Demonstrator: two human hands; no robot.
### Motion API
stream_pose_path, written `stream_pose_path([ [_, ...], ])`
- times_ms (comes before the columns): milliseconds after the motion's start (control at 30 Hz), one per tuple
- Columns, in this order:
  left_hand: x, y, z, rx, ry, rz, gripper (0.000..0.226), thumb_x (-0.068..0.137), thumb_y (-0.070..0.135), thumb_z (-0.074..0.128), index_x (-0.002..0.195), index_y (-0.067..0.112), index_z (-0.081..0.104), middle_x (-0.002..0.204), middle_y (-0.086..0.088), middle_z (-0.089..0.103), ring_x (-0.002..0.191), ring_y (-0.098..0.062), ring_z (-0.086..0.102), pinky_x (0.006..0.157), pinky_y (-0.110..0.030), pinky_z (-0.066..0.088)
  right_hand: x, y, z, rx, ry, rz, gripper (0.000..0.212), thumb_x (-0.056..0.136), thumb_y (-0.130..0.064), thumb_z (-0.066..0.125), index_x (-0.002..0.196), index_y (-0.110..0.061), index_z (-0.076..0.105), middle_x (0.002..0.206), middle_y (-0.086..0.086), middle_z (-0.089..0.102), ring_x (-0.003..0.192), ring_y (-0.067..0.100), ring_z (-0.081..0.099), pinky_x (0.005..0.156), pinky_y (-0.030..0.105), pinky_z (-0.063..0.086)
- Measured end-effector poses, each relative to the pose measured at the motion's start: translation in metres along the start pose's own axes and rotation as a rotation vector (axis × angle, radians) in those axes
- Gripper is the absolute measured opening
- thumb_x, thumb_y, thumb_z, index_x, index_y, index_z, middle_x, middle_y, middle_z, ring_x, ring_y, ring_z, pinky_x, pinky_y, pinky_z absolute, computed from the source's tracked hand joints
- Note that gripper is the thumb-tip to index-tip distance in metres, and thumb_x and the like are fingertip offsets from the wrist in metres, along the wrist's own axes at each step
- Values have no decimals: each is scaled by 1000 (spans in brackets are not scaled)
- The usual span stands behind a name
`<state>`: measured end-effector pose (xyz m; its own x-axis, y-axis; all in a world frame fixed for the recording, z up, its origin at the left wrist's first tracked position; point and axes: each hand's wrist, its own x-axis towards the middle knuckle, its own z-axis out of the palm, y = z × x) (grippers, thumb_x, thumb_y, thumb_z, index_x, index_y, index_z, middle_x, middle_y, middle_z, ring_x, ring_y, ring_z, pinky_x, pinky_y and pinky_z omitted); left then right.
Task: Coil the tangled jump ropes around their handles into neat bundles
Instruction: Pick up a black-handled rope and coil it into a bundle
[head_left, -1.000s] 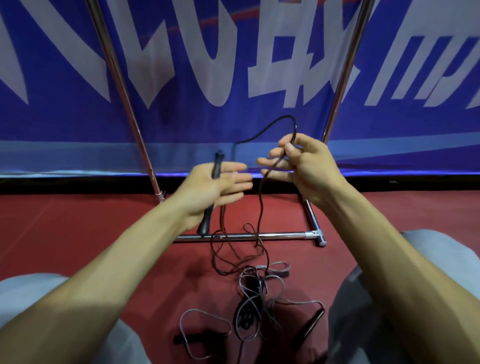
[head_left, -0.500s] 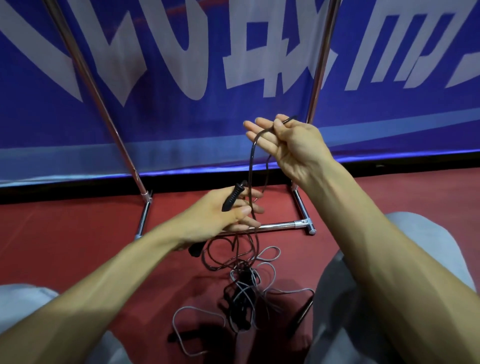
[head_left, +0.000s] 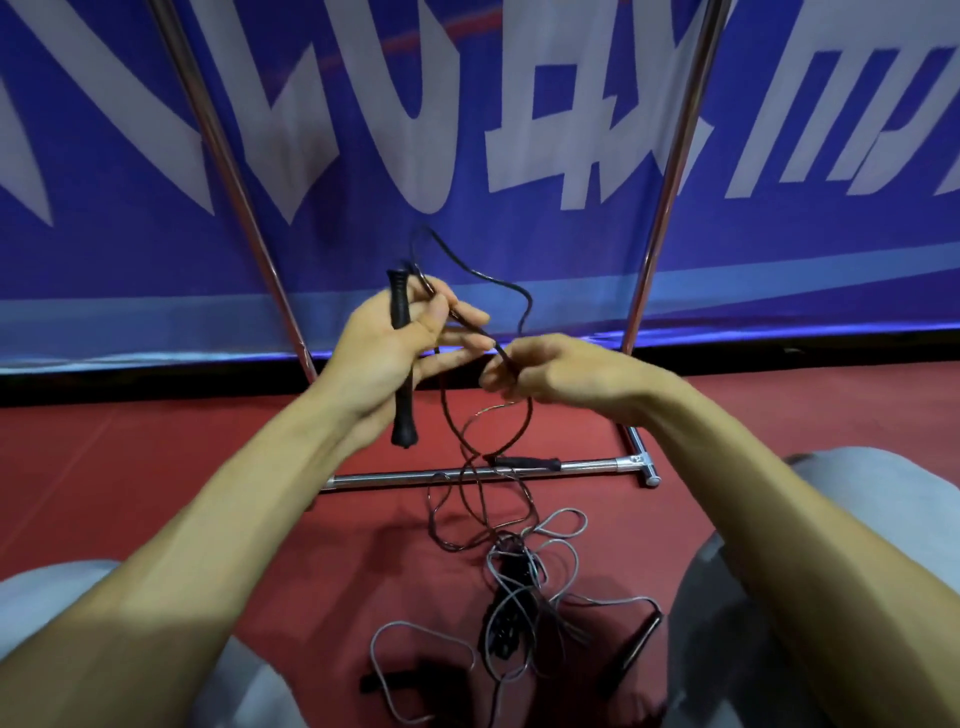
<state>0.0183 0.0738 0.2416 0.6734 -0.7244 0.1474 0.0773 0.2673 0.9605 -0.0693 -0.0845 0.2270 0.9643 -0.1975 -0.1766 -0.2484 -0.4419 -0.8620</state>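
Left hand (head_left: 387, 353) grips handle (head_left: 403, 415) upright, fingers half curled. Right hand (head_left: 545, 371) pinches rope (head_left: 485, 279) just beside it. Rest trails into tangle (head_left: 511, 571) on floor (head_left: 156, 457) between my knees. I'd lay turns snug, side by side, feeding slack slowly.

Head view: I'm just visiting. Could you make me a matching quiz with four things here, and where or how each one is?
Things:
1. raised handle
2. dark rope
3. grey rope
4. banner

States:
A. lies untouched on the red floor
B. blue with white lettering
C. held in the left hand
D. pinched by the right hand

Pairs: 1-C, 2-D, 3-A, 4-B
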Motion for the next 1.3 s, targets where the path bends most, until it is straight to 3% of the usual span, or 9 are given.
stream_pose_path([
  [167, 2, 12, -14, -130, 72, 52, 13, 102, 10, 41, 92, 10, 50, 83, -5, 71, 78, -23, 71, 76, -33, 57, 8, 10, 11, -395, 247, -34, 16, 91, -5, 43, 83, -11, 55, 86, 9, 70, 73, 26, 70, 68, 38, 56],
  [367, 3, 7, -18, -39, 160, 27, 15, 103, 13, 43, 97, 10, 57, 99, -9, 73, 92, -25, 72, 81, -32, 57, 11, 12, 7, 1, 456, -16, 20, 96, -4, 32, 93, -5, 51, 74, 22, 65, 54, 33, 69, 56, 46, 59],
  [533, -2, -12, -8, 272, 6, -130, 17, 101, 18, 46, 107, 14, 62, 111, -7, 71, 101, -21, 70, 89, -30, 56, 7, 4, -5, 427, 553, -65, 24, 102, -13, 34, 88, -11, 52, 64, 12, 56, 52, 36, 67, 57, 44, 59],
  [700, -12, -29, 9, 518, -241, -178, 18, 100, 12, 49, 104, 17, 66, 100, -13, 73, 87, -18, 72, 81, -26, 57, 1, -4, -12, 669, 517, -66, 21, 104, -16, 34, 98, -3, 50, 68, 12, 51, 45, 24, 64, 46, 30, 56],
  [833, -12, -28, 16, 464, -136, -175, 18, 101, 9, 47, 94, 12, 63, 82, -8, 73, 76, -14, 72, 68, -20, 56, -3, -6, -15, 802, 479, -74, 25, 104, -21, 34, 103, -1, 50, 73, 13, 54, 53, 26, 67, 56, 32, 60],
  [933, -10, -24, 16, 275, 4, -164, 13, 100, 9, 49, 94, 8, 61, 77, -8, 72, 75, -19, 74, 65, -20, 56, -3, -7, -17, 701, 384, -24, 33, 104, -33, 34, 106, -5, 51, 77, 12, 62, 64, 30, 68, 64, 35, 58],
  [1100, 1, -11, 6, 7, 248, -106, 12, 101, 13, 47, 93, 11, 56, 76, -5, 72, 80, -21, 74, 69, -25, 58, 1, 2, -8, 89, 125, 28, 53, 101, -49, 28, 97, -12, 65, 91, 9, 73, 85, 27, 70, 81, 31, 50],
  [1233, 7, 0, -8, -126, 431, -81, 10, 101, 12, 48, 93, 10, 55, 82, -8, 71, 83, -21, 74, 70, -24, 58, -3, 1, 2, -129, -103, -21, 37, 102, -34, 38, 100, -5, 60, 92, 13, 71, 86, 31, 70, 67, 18, 46],
  [1300, 9, 2, -14, -222, 486, -72, 11, 101, 11, 48, 94, 6, 55, 83, -11, 70, 81, -22, 74, 70, -24, 58, -3, 1, 3, -127, -132, -36, 26, 103, -22, 38, 103, -3, 56, 86, 11, 67, 81, 30, 67, 72, 27, 50],
])
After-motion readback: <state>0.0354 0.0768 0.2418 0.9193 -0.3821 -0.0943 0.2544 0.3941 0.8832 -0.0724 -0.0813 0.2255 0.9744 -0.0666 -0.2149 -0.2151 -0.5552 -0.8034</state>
